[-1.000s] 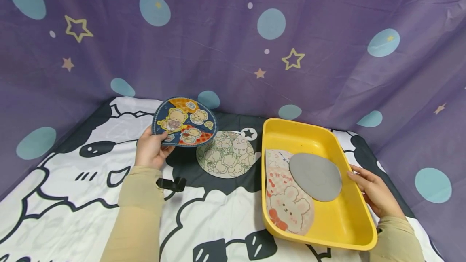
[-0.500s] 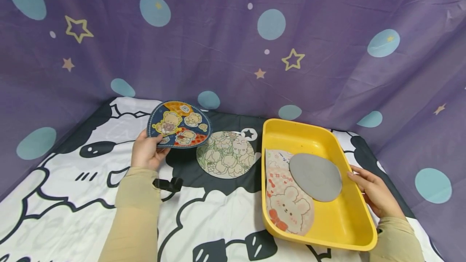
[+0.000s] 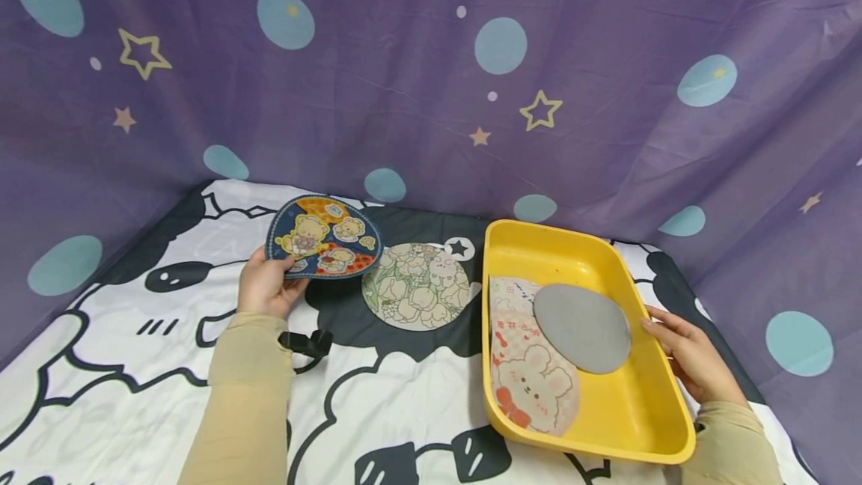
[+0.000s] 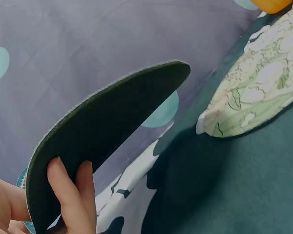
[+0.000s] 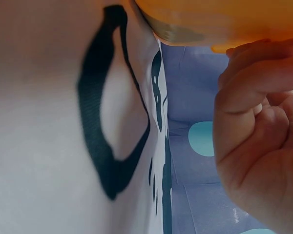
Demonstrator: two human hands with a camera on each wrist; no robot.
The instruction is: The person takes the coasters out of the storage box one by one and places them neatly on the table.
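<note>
At the left, the person's left hand (image 3: 264,287) pinches a dark blue mat (image 3: 322,239) with bear pictures by its near left edge, thumb on the printed face and fingers against the plain dark underside (the left wrist view shows them there). This mat is tilted and held up off the patterned cloth (image 3: 364,388). Rightward, a green flowered mat (image 3: 419,287) lies flat on the cloth. Then comes a yellow tray (image 3: 622,414); inside, a pink rabbit mat (image 3: 535,388) lies along the left wall, a grey oval (image 3: 583,328) partly over it. Farthest right, the right hand (image 3: 697,356) holds the tray's right rim, fingers bent.
</note>
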